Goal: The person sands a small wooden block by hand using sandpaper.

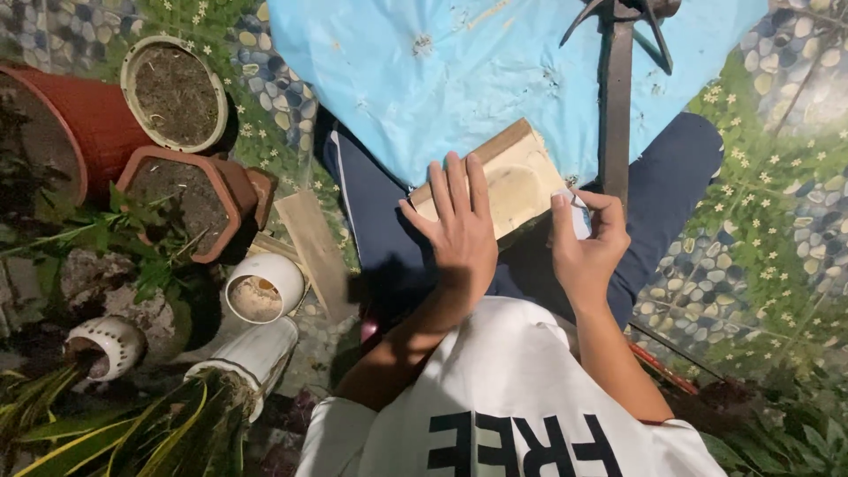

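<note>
While I sit cross-legged, my left hand [455, 231] lies flat and open on the pale rectangular wooden block [512, 181] across my lap, pinning it steady. My right hand [587, 247] is curled closed around a small white-and-blue object [579, 215] at the block's right edge. A light blue plastic sheet [424, 79] lies spread ahead, terracotta pots [190, 199] to my left.

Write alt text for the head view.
A seated person's left hand lies flat on a pale wooden block on their lap, while the right hand holds a small white object at its edge. Plant pots stand left.
</note>
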